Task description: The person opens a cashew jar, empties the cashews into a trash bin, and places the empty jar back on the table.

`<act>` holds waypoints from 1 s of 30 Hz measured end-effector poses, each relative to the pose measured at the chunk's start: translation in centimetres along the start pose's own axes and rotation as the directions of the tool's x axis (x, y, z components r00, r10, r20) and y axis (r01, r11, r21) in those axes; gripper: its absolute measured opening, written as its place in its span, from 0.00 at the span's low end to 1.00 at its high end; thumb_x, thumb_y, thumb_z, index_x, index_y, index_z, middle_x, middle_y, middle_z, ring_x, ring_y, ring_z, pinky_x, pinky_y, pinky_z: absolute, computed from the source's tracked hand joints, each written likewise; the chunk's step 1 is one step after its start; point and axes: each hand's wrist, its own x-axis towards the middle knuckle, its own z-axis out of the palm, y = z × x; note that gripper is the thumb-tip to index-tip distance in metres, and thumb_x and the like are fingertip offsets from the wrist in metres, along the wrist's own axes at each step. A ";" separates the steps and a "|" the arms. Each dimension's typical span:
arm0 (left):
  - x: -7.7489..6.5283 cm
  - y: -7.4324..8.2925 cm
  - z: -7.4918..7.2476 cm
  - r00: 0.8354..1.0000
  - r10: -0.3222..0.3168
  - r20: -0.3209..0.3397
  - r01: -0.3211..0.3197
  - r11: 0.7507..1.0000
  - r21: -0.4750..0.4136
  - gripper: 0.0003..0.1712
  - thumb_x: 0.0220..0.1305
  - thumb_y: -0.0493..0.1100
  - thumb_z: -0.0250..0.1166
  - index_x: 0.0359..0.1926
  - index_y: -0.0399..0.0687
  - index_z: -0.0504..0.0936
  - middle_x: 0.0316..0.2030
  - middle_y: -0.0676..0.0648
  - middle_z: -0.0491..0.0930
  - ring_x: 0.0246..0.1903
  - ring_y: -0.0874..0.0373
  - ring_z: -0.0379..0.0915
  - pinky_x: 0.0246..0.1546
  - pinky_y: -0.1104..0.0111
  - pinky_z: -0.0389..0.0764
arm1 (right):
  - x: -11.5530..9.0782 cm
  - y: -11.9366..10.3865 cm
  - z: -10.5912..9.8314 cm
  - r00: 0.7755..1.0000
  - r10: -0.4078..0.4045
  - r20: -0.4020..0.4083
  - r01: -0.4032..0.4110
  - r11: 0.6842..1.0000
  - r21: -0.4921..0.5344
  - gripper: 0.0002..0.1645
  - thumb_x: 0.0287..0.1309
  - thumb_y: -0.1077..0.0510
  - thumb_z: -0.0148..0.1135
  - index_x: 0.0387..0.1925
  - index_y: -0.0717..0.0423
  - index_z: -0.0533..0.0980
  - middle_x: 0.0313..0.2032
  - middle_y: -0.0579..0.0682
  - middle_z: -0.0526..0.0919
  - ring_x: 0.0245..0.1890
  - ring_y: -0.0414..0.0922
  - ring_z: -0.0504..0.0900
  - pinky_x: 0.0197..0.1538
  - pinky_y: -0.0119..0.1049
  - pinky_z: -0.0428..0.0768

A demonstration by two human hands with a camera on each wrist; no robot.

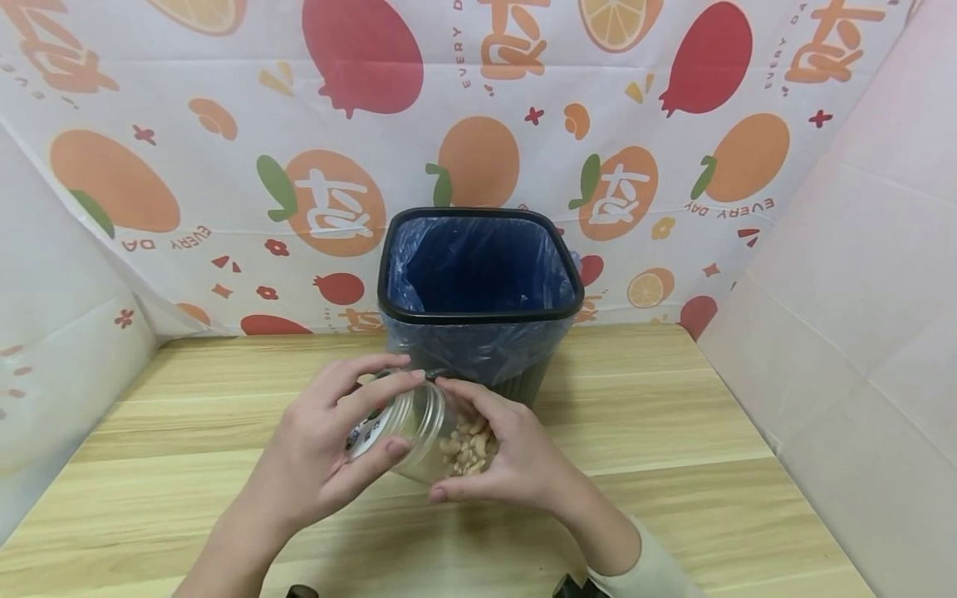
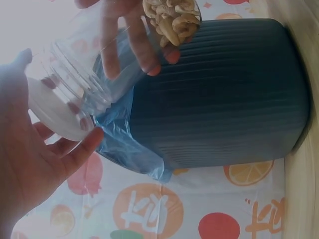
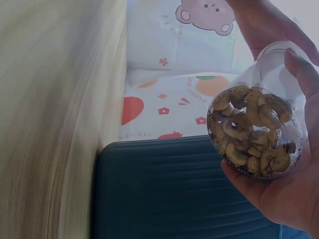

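Observation:
A clear plastic jar (image 1: 414, 467) is tipped on its side above the table, its threaded mouth facing left. Cashews (image 1: 469, 446) lie gathered at its base, to the right. My right hand (image 1: 527, 453) grips the jar by its body near that end. With fingers and thumb spread around its rim, my left hand (image 1: 317, 440) holds a round lid (image 2: 56, 112) at the jar's mouth. The lid stands slanted against the threaded neck (image 2: 77, 82) in the left wrist view. Whether any thread is engaged, I cannot tell.
A dark ribbed trash bin (image 1: 478, 317) lined with a blue plastic bag (image 1: 486, 345) stands just behind the hands. The wooden table (image 1: 643, 432) extends on both sides. A fruit-printed cloth (image 1: 478, 100) hangs behind, and pale side walls (image 1: 860, 291) flank the table.

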 end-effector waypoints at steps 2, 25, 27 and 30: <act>-0.1 -0.1 -0.1 1.000 -0.006 -0.002 0.006 1.000 0.009 0.29 0.70 0.65 0.56 0.56 0.51 0.84 0.54 0.43 0.80 0.48 0.53 0.73 0.44 0.74 0.71 | 0.0 0.0 -0.1 1.000 -0.007 -0.006 0.007 1.000 0.005 0.62 0.34 0.44 0.86 0.71 0.30 0.62 0.65 0.32 0.73 0.62 0.35 0.76 0.64 0.37 0.76; -1.2 -5.0 -3.9 0.987 -0.141 -0.082 0.154 0.969 0.191 0.29 0.66 0.64 0.60 0.56 0.51 0.84 0.53 0.43 0.81 0.50 0.45 0.73 0.52 0.77 0.65 | 0.1 -0.3 -1.0 0.999 -0.042 -0.028 0.043 0.997 0.064 0.64 0.31 0.49 0.87 0.72 0.36 0.63 0.64 0.41 0.76 0.61 0.40 0.77 0.65 0.39 0.75; -1.5 -5.5 -4.0 0.982 -0.174 -0.068 0.185 0.959 0.214 0.26 0.63 0.60 0.65 0.57 0.53 0.84 0.54 0.44 0.81 0.50 0.45 0.73 0.49 0.71 0.68 | 0.0 -0.3 -1.0 0.999 -0.044 -0.025 0.046 0.997 0.067 0.64 0.30 0.49 0.87 0.72 0.35 0.62 0.64 0.42 0.77 0.61 0.40 0.77 0.65 0.39 0.75; -2.0 -6.4 -4.1 0.973 -0.226 -0.045 0.230 0.936 0.267 0.26 0.57 0.53 0.71 0.57 0.56 0.84 0.54 0.46 0.80 0.51 0.44 0.73 0.43 0.60 0.70 | 0.0 -0.3 -1.0 0.998 -0.053 -0.023 0.054 0.996 0.067 0.65 0.30 0.49 0.88 0.72 0.35 0.62 0.63 0.42 0.77 0.61 0.40 0.77 0.66 0.39 0.75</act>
